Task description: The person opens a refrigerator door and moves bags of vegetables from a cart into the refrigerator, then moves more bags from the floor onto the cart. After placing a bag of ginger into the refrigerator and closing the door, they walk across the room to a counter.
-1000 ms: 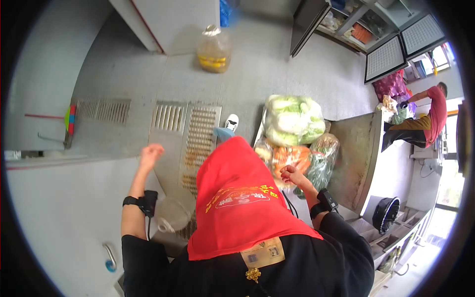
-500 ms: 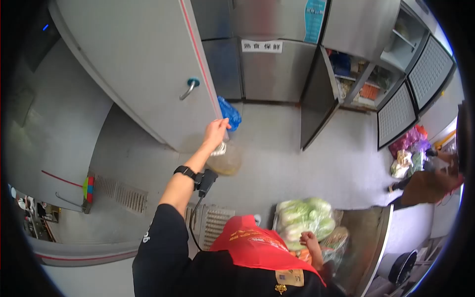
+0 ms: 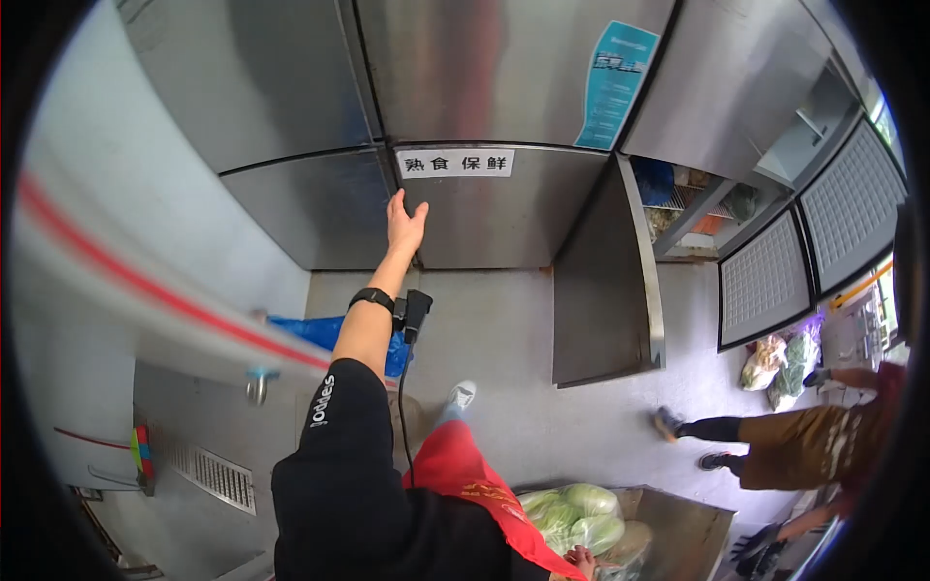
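Note:
My left hand (image 3: 407,223) reaches forward with its fingers apart and nothing in it. Its fingertips are right at the seam between two steel refrigerator doors (image 3: 494,218), just below a white label (image 3: 455,163). On that wrist are a dark watch and a black device with a cable. Low in the view, my right hand (image 3: 581,560) hangs beside the red apron (image 3: 475,484), its fingers partly hidden. It overlaps the edge of bagged cabbages (image 3: 573,513) that lie in a metal trough (image 3: 683,518).
A grey door with a red stripe (image 3: 145,281) stands close on my left. Blue plastic (image 3: 325,331) lies on the floor beside it. To the right, a lower refrigerator door (image 3: 605,281) juts out. A person (image 3: 794,445) is at the far right near bagged vegetables (image 3: 765,363).
I have moved forward past the door edge, and the refrigerators are nearer. My left hand has gone from beside the door to the refrigerator seam. The person at right shows more fully.

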{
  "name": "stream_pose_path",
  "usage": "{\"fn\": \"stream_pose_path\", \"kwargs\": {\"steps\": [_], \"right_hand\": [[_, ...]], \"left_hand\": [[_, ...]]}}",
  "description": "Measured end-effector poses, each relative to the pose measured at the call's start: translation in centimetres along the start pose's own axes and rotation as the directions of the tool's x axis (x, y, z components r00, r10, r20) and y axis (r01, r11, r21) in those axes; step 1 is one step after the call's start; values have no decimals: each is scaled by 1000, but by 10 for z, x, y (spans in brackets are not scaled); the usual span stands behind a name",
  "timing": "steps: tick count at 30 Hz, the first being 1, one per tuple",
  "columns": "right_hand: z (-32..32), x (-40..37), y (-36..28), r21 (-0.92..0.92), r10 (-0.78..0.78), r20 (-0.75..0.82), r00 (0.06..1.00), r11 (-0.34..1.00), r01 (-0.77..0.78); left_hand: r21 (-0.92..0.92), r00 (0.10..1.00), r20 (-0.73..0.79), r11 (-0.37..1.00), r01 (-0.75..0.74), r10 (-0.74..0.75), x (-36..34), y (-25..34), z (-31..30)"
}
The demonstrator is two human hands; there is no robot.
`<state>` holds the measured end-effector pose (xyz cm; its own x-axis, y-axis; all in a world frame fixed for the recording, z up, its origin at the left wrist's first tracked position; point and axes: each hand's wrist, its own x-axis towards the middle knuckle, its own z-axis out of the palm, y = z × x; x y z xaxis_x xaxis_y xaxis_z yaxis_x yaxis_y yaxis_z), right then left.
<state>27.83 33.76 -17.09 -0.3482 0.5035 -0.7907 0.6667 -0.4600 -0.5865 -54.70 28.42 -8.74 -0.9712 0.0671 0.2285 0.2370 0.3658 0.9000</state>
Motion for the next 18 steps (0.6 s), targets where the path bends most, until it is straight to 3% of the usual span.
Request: {"fn": "stream_pose_path", "kwargs": {"steps": [2,3,5,8,10,13,16,17,18], "right_hand": [[18,-22,-53,-252,77,69,995,966,-57],[32,-25,-82,-9,115,17,993,993,-115],[57,-18,-141,469,208,-70,976,870,-152],[62,2,-147,711,24,-34,999,703,7],[68,22,-158,591,175,-119,977,804,-72],[68,50,-161,438,300,-211,930,880,-184],[63,60,-169,347,274,-188,943,917,-198],[61,64,-173,315,258,-187,948,930,-191],[67,62,-190,311,249,-190,950,933,-182]], "left_hand": [[17,999,13,999,42,-42,51,-11,24],[-21,997,-10,996,82,-82,73,-16,37],[-52,992,-51,992,112,-115,116,-37,61],[-169,972,-192,980,103,-136,171,-88,92],[-410,973,-83,897,164,-216,180,-68,86],[-225,941,-192,946,233,-277,198,-83,87],[-314,963,-49,920,236,-263,207,-83,76],[-251,972,-66,946,203,-226,197,-60,70],[-258,979,-32,948,186,-201,201,-74,70]]}}
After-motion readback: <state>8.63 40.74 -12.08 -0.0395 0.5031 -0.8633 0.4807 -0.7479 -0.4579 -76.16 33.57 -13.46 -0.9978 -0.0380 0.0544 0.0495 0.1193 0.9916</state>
